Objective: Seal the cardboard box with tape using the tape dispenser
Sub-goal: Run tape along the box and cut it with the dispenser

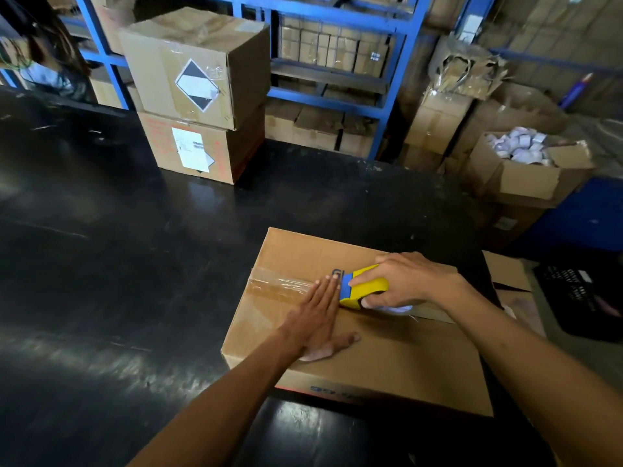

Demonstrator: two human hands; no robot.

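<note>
Right fingers [367, 276] wrapped around tape dispenser [365, 287]; left fingers [325, 291] flat together on taped cardboard box [371, 358].

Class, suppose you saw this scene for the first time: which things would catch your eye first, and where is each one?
First comes the yellow and blue tape dispenser, gripped by the right hand on top of the cardboard box at lower centre. Beside it the left hand lies flat on the shiny tape strip. Behind, two stacked boxes stand on the black table.

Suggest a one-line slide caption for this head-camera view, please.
Left hand presses clear tape flat while right hand holds a yellow tape dispenser on the cardboard box.
</note>
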